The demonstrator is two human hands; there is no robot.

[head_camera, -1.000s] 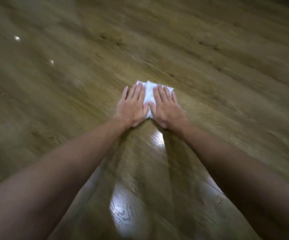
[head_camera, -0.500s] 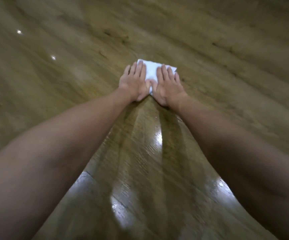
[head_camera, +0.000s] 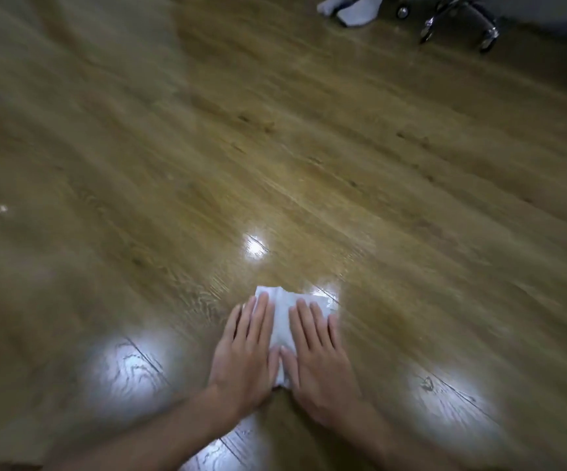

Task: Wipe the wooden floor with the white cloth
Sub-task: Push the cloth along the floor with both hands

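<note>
A folded white cloth [head_camera: 283, 319] lies flat on the wooden floor [head_camera: 207, 147], low in the middle of the view. My left hand [head_camera: 246, 356] presses on its left side with the fingers flat and together. Beside it, thumb to thumb, my right hand [head_camera: 317, 358] presses on the cloth's right side in the same way. Only the cloth's far edge and a strip between the hands show. Both forearms run in from the bottom edge.
Bright light reflections shine on the floor at left [head_camera: 129, 372], right [head_camera: 445, 399] and ahead of the cloth [head_camera: 254, 245]. At the far top right, a person's feet in grey socks [head_camera: 348, 8] stand next to a chair's wheeled metal base [head_camera: 455, 20].
The cloth and both hands have drawn back toward me and now sit low in the view. The view has lifted, showing the far floor, the socked feet and the chair base.
</note>
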